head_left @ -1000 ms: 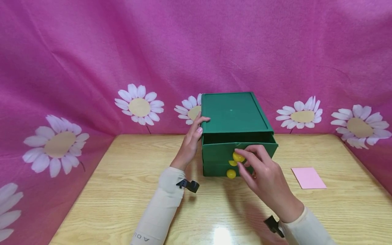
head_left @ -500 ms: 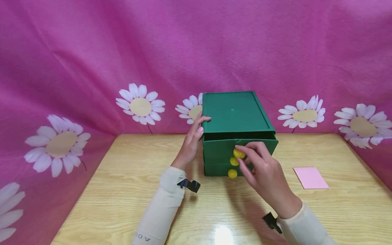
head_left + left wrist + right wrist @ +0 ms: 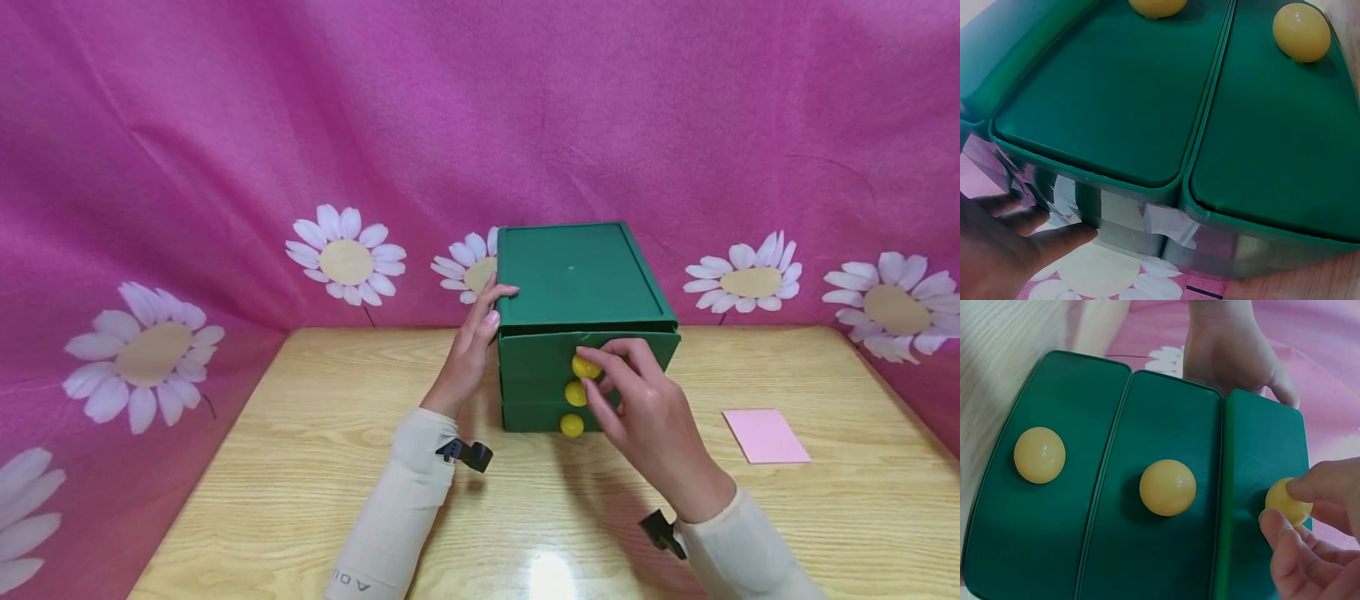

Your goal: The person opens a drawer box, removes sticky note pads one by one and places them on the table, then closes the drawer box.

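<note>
A small green drawer cabinet (image 3: 573, 271) with three stacked drawers and round yellow knobs stands on the table. My right hand (image 3: 652, 425) pinches the top drawer's knob (image 3: 1288, 501) between thumb and fingers. That top drawer (image 3: 536, 362) sticks out slightly, leaving a thin dark gap under the cabinet's top. The middle knob (image 3: 1168, 487) and bottom knob (image 3: 1039, 455) are free of the hands. Against the cabinet's left side rests my left hand (image 3: 468, 358), one finger over the top edge. The left wrist view shows its fingers (image 3: 1063, 242) extended along the shiny side wall.
A pink square pad (image 3: 767, 436) lies on the wooden table (image 3: 300, 500), right of the cabinet. Behind the table hangs a pink cloth (image 3: 480, 108) printed with white daisies, which also covers both sides.
My right hand has pushed the top drawer inward, away from me, so its opening has narrowed to a thin gap. The left hand stays on the cabinet's side.
</note>
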The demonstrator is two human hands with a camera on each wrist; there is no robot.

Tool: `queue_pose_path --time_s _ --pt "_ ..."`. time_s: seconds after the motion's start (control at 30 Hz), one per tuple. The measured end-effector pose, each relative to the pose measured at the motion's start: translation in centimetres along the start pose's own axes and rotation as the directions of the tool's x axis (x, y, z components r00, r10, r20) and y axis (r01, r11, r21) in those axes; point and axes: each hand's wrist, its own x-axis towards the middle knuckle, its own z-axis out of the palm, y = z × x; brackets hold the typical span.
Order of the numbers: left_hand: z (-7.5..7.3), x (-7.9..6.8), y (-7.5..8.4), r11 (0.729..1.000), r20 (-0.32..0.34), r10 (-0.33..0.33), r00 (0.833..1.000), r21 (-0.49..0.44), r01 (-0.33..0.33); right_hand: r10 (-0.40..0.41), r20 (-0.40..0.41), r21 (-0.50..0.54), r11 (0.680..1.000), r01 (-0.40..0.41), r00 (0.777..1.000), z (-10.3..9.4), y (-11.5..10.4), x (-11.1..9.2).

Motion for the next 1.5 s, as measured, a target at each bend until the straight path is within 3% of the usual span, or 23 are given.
queue_pose_path --time_s 0.37,0.87,1.07,1.3,1.5 --pt "0.0 0.0 0.0 1.000 -0.008 -0.023 1.000 -0.011 0.023 0.011 -0.001 -0.016 1.000 -0.011 1.000 0.2 0.3 0.4" --pt "0.0 0.3 -0.2 1.000 0.004 0.000 1.000 -0.019 0.000 0.016 -0.007 -0.030 0.999 -0.016 1.000 0.4 0.7 0.7" --pt "0.1 0.6 -3.0 1.000 -0.021 0.027 0.999 -0.003 -0.027 0.029 -0.011 -0.026 0.999 -0.030 1.000 0.6 0.7 0.7" --pt "0.0 0.0 0.1 1.000 0.006 -0.004 1.000 -0.009 0.004 0.050 -0.008 -0.029 0.998 -0.050 0.999 0.7 0.7 0.7" --pt "-0.1 0.0 0.1 1.000 0.005 -0.021 1.000 -0.012 0.021 0.055 -0.006 -0.014 0.998 -0.055 0.998 0.7 0.6 0.8"
